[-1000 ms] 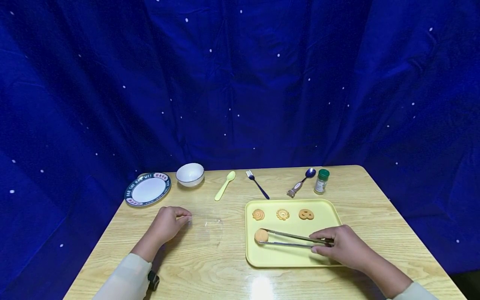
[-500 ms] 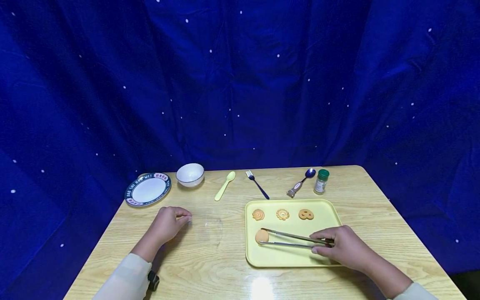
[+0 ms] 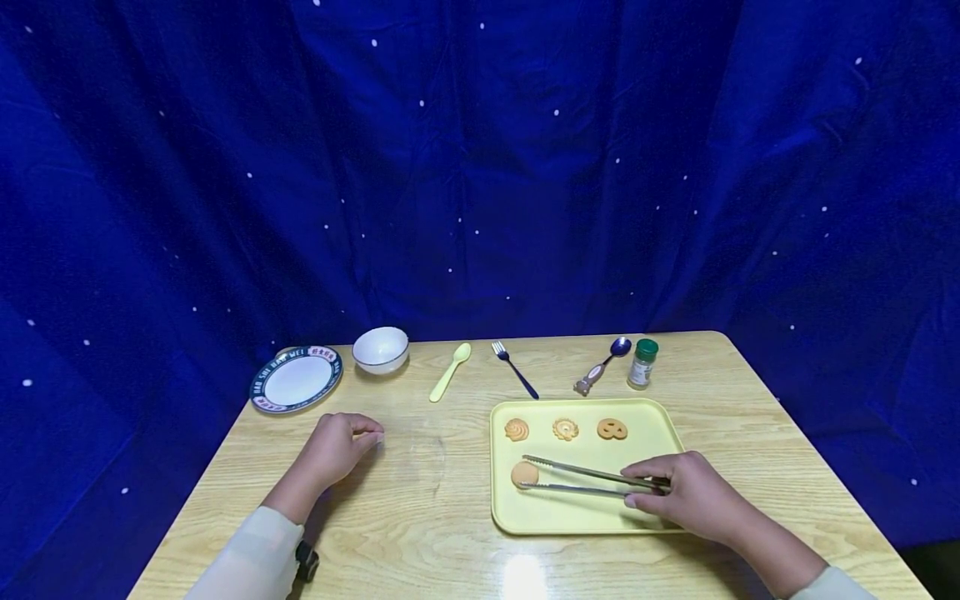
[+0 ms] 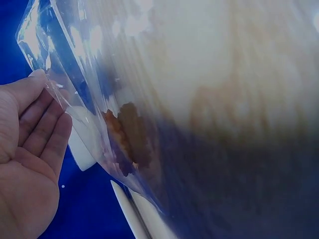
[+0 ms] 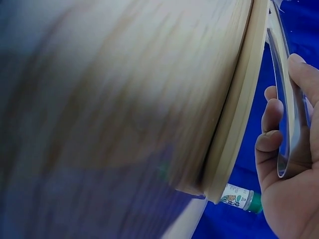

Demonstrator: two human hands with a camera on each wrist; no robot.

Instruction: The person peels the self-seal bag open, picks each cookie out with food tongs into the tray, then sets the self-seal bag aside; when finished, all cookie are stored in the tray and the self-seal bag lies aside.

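Note:
My left hand (image 3: pixel 347 446) pinches the edge of a clear plastic bag (image 4: pixel 82 64) between thumb and fingers. A brown scalloped shape (image 4: pixel 130 134) shows through the bag in the left wrist view; I cannot tell if it is inside. In the head view the bag is nearly invisible. My right hand (image 3: pixel 684 492) grips metal tongs (image 3: pixel 581 472) over the yellow tray (image 3: pixel 585 523). The tongs' tips straddle a plain round cookie (image 3: pixel 525 475) lying on the tray. Behind it sit a swirl cookie (image 3: pixel 517 429), a ring-shaped cookie (image 3: pixel 566 429) and a pretzel-shaped cookie (image 3: pixel 612 428).
Along the back of the wooden table (image 3: pixel 390 542) stand a rimmed plate (image 3: pixel 300 381), a white bowl (image 3: pixel 381 350) and a green-capped jar (image 3: pixel 642 364). A yellow spoon (image 3: pixel 451 372), a fork (image 3: pixel 515 369) and a bear-handled spoon (image 3: pixel 602 367) lie between. A blue curtain (image 3: pixel 480 167) hangs behind.
The tongs' tips have spread slightly, and the round cookie has shifted a little to the right and toward me. My left hand has stayed in place.

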